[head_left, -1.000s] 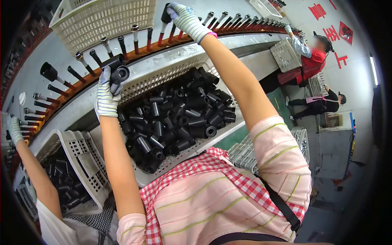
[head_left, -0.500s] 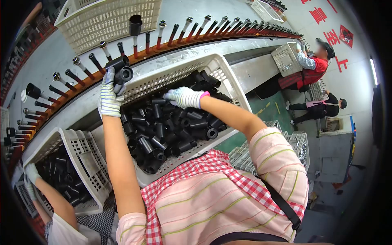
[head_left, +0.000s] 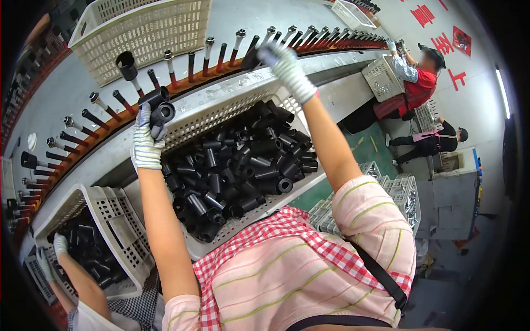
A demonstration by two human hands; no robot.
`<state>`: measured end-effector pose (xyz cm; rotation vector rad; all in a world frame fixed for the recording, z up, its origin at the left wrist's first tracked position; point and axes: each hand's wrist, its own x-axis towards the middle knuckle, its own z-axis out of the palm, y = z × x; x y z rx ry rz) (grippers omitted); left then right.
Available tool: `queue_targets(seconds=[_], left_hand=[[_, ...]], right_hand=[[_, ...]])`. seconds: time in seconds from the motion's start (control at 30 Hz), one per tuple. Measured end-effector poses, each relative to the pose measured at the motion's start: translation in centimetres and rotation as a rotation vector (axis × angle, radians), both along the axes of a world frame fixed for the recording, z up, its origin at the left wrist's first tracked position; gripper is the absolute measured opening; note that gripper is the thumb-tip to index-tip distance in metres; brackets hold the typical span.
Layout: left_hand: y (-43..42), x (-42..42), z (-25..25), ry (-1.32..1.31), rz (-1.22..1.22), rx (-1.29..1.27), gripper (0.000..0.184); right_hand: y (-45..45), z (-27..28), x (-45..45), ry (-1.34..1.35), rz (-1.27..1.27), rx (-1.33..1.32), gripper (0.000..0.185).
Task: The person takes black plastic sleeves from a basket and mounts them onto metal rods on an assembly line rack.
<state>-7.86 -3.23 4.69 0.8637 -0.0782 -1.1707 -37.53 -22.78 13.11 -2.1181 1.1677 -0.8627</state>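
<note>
My left hand (head_left: 148,142), in a striped glove, is closed round black plastic sleeves; one sleeve (head_left: 155,97) points at the rods and another (head_left: 163,112) shows its open end. My right hand (head_left: 290,71), gloved too and smeared by motion, is raised at the row of rods with a blurred black sleeve (head_left: 253,58) at its fingertips. Below both hands, a white plastic crate (head_left: 221,106) holds a heap of loose black sleeves (head_left: 243,165). Upright rods with dark red bases (head_left: 208,55) run in a curve beyond the crate; a wide black sleeve (head_left: 127,66) tops one rod.
A second crate (head_left: 118,220) of black sleeves stands at the left, with a co-worker's gloved hands (head_left: 59,243) at it. A large white crate (head_left: 149,33) sits beyond the rods. Two people (head_left: 417,83) work at the right, near stacked crates (head_left: 406,201).
My right hand has risen from the heap of sleeves to the rods, with a black sleeve in it. The rods have shifted left. My left hand has stayed nearly where it was.
</note>
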Motion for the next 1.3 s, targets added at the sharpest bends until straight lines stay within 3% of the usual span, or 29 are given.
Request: queue_targets(seconds=[0.03,0.07,0.13,0.33,0.4,0.43,0.53,0.57,0.6,0.67,0.7,0.73,0.8,0.87,0.97,1.0,1.07,1.17,1.3], left_hand=[[0.0,0.1,-0.1,0.000,-0.011,-0.021,0.024],[0.0,0.1,0.0,0.000,-0.006,-0.020,0.024],[0.1,0.1,0.0,-0.009,-0.038,-0.046,0.024],[-0.1,0.2,0.0,0.002,-0.032,-0.015,0.025],[-0.1,0.3,-0.1,-0.002,-0.063,-0.051,0.025],[-0.2,0.0,0.4,0.016,-0.040,-0.012,0.024],[-0.1,0.3,0.0,0.031,-0.063,-0.036,0.024],[-0.1,0.4,-0.2,0.045,-0.050,-0.029,0.024],[0.0,0.4,-0.1,0.047,-0.046,-0.033,0.024],[-0.1,0.3,0.2,0.043,-0.047,-0.032,0.023],[-0.1,0.3,0.3,0.044,-0.040,-0.035,0.023],[-0.1,0.2,0.3,0.039,-0.030,-0.008,0.022],[0.0,0.1,0.1,0.033,-0.023,0.016,0.021],[0.0,0.3,-0.2,0.019,-0.047,-0.027,0.022],[0.0,0.3,-0.3,0.011,-0.045,-0.029,0.024],[0.1,0.3,-0.1,0.003,-0.050,-0.031,0.024],[0.0,0.3,-0.1,0.001,-0.013,0.010,0.026],[0.1,0.6,-0.6,-0.011,-0.067,-0.025,0.028],[-0.1,0.4,-0.3,0.005,-0.039,0.016,0.026]], right_hand=[[-1.7,2.1,0.3,0.032,-0.215,-0.032,0.021],[-2.8,3.6,0.3,0.118,-0.305,-0.271,0.024],[-8.3,2.9,0.1,0.153,-0.338,-0.496,0.023],[-10.8,1.2,5.5,0.500,-0.126,-0.503,0.025],[-11.3,1.0,6.4,0.357,-0.143,-0.285,0.027],[-10.5,0.5,7.3,0.281,-0.142,-0.335,0.020],[-8.4,-0.2,8.0,0.144,0.054,-0.580,0.025],[-6.5,-0.1,7.7,0.319,-0.006,-0.535,0.030],[-3.2,0.4,7.7,0.193,0.063,-0.642,0.032],[3.5,0.7,7.0,0.263,0.217,-0.516,0.029],[4.2,-2.6,6.1,0.208,0.443,-0.610,0.024],[6.7,-4.7,5.3,0.516,0.472,-0.233,0.021],[8.9,-10.2,3.0,0.750,0.524,-0.052,0.024],[9.6,-13.0,1.4,1.113,0.631,0.359,0.033],[9.1,-22.4,-1.7,1.130,0.669,0.291,0.035],[9.4,-22.0,-1.0,1.178,0.515,0.366,0.032],[9.2,-20.8,-0.6,1.035,0.425,0.436,0.030],[9.1,-16.1,0.0,0.909,0.340,0.232,0.027],[7.6,-8.2,-0.6,0.401,0.389,0.239,0.021]])
